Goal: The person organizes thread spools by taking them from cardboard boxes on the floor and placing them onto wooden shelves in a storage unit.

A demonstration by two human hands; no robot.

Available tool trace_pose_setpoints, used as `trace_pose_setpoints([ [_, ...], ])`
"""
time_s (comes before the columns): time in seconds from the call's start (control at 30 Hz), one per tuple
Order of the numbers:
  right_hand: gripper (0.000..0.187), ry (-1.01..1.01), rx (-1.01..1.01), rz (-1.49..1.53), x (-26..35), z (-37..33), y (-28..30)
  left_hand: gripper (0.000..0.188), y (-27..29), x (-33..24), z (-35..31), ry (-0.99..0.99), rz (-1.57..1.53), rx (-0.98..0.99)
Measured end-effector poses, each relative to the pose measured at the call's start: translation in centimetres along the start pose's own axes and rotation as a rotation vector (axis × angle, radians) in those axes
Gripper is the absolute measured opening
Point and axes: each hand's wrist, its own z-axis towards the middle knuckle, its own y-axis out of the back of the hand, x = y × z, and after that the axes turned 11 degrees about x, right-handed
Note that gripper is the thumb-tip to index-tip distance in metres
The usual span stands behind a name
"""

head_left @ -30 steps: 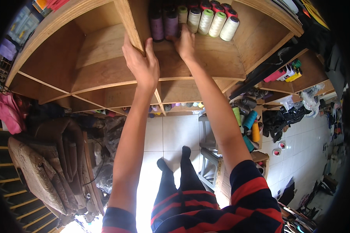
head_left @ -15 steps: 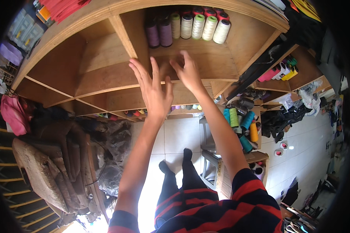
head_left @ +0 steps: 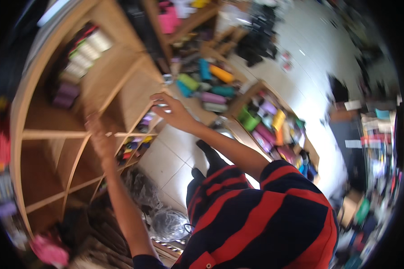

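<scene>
My left hand [head_left: 101,136], smeared by motion, is at the front edge of a wooden shelf unit [head_left: 72,133], beside a divider; its fingers cannot be read clearly. My right hand [head_left: 171,109] hovers in front of the lower shelves, fingers bent and apart, with nothing visible in it. Inside the upper compartment stand cones of white thread [head_left: 90,53] in a row, with purple thread cones [head_left: 66,93] at the row's near end. Red cones show behind the white ones. Neither hand touches the cones.
An open box [head_left: 248,93] full of mixed thread cones stands on the floor to the right. Beyond my right hand lie more cones, including an orange one [head_left: 221,74]. Clear plastic wrap [head_left: 169,224] and a pink cloth [head_left: 50,251] lie low on the left.
My view has swung to the right, so the shelf now sits at the left and the box of cones shows fully. My hands have moved apart, the right one away from the upper compartment.
</scene>
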Motion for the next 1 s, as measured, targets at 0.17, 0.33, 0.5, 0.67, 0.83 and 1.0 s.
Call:
trace_pose_setpoints([
  [0.17, 0.038, -0.041, -0.379, -0.083, 2.2, -13.5, 4.4, 0.084, -1.0, 0.8, 1.0, -0.142, 0.078, -0.010],
  [0.33, 0.031, -0.171, -0.727, -0.186, 2.5, -28.7, 6.0, 0.091, -3.1, 3.5, 2.0, -0.156, 0.027, 0.018],
  [0.5, 0.022, -0.299, -1.238, -0.264, 3.3, -43.4, 6.5, 0.083, -3.8, 2.3, 4.3, 0.100, 0.007, 0.089],
  [0.67, 0.019, -0.403, -1.465, -0.301, 3.1, -55.7, 7.2, 0.060, -6.6, -6.9, 2.0, -0.067, -0.616, 0.151],
  [0.83, 0.021, -0.581, -1.685, -0.129, 1.0, -67.7, 9.8, 0.039, -4.6, -26.0, -9.7, -0.334, -0.889, 0.633],
  [1.0, 0.024, -0.906, -1.583, -0.292, -2.0, -78.3, 12.9, 0.038, 0.5, -42.3, -21.4, -0.377, -0.988, 1.019],
])
